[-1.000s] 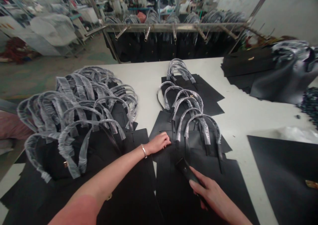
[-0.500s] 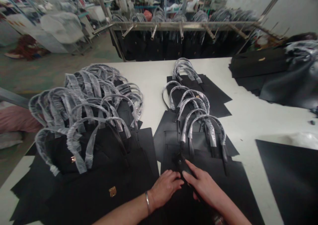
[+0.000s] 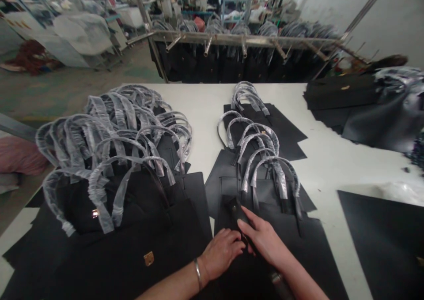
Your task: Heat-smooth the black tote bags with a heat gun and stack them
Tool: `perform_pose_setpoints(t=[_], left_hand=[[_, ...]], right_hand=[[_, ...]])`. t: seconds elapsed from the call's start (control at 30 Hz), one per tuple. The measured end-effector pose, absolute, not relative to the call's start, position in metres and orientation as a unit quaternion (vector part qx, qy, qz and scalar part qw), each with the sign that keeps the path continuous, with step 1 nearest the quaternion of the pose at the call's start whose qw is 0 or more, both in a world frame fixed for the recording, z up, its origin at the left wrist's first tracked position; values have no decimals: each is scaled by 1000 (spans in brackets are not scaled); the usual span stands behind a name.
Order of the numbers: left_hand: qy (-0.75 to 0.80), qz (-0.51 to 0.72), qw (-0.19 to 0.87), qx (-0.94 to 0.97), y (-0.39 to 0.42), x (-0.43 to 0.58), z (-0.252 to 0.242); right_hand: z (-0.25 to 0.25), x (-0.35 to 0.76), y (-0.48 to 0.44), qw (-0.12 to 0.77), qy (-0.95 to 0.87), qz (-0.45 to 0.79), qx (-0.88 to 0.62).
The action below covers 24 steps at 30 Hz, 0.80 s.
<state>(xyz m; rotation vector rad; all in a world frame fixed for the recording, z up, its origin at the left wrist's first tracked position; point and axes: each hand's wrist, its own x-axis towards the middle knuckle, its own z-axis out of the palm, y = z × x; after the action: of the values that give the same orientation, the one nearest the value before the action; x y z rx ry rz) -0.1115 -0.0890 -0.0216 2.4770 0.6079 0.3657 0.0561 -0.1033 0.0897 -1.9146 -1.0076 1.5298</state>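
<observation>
A flat black bag panel lies nearest me on the white table, topping a row of black bags with plastic-wrapped handles. My right hand grips a narrow black strap-like piece whose free end points away from me over the panel. My left hand, a bracelet on its wrist, rests beside it with fingers curled onto the same piece and the panel. The two hands touch.
A large heap of black bags with wrapped handles fills the table's left side. More black panels lie at the right and back right. A metal rack hung with bags stands behind the table.
My left hand drew back from the bag row to meet my right hand. The right hand slid the black piece slightly forward. The view shifted a little.
</observation>
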Motion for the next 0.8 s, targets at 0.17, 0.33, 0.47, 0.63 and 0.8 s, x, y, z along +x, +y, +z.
perform_pose_setpoints(t=[0.17,0.33,0.47,0.63,0.8], left_hand=[[248,137,288,915,-93,-110,-11],[283,169,267,906,-111,-74,0],[175,189,241,936,-126,-28,5],[137,147,208,957,-131,-1,-3],[126,125,192,965,-129,-3,-4]], right_hand=[[113,97,-136,348,-274,540,-716],[124,156,-210,364,-154,486,-779],[108,181,-248,373,-91,473,-793],[91,194,-243,402,-83,513,-754],[92,202,-212,402,-107,537,-734]])
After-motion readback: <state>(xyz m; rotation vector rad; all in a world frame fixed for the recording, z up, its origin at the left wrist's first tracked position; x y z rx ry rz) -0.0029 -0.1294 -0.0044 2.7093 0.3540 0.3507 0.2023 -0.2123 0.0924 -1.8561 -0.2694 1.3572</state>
